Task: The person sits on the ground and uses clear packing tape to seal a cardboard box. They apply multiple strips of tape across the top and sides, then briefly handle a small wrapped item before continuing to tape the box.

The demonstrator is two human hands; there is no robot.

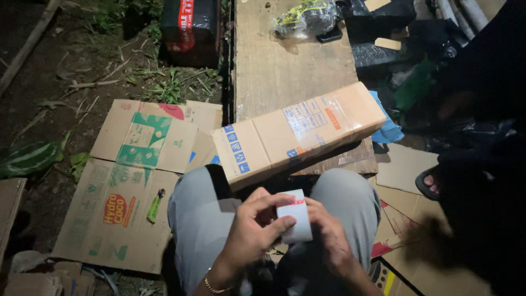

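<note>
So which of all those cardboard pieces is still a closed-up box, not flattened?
The long brown box lying across the board, just beyond the person's knees. It is taped shut and keeps its full shape; the printed cardboard sheets on the ground lie flat.

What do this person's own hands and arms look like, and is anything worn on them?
Both hands are bare, with no gloves or rings that can be made out. The left hand has a thin gold-coloured chain bracelet at the wrist. The right hand shows no bracelet or watch. No sleeves reach either wrist.

A long carton [298, 131] lies on a board [274, 71], flattened cartons [126, 192] to its left.
</note>
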